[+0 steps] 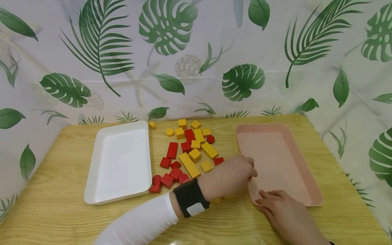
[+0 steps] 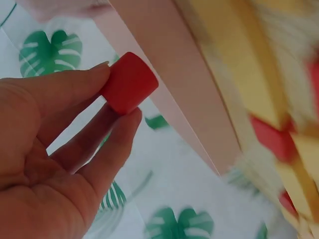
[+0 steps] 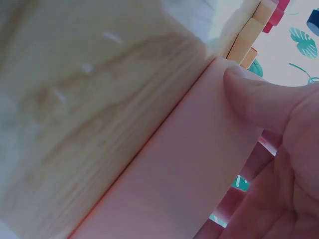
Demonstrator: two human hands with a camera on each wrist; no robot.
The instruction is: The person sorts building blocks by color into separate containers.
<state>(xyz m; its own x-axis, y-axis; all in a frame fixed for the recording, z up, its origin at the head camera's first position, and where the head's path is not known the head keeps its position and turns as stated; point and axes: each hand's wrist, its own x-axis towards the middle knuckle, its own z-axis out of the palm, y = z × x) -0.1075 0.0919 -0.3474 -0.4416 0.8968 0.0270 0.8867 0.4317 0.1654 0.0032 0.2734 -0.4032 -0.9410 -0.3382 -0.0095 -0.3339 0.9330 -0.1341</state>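
My left hand (image 1: 231, 175) reaches across to the left rim of the pink tray (image 1: 272, 156). In the left wrist view, its thumb and fingers pinch a red cylinder block (image 2: 130, 83) close to the tray's wall; the head view hides that block behind the hand. My right hand (image 1: 284, 212) grips the tray's near left corner. Its thumb lies along the outer wall and its fingers reach inside the rim, as the right wrist view shows. Red blocks (image 1: 167, 180) and yellow blocks (image 1: 190, 165) lie loosely grouped left of my left hand.
A white tray (image 1: 125, 163) stands on the left of the wooden table (image 1: 61, 211), beyond the blocks. Partly under my left forearm, a few yellow blocks show near the pink tray. A leaf-print cloth (image 1: 196, 92) hangs behind the table.
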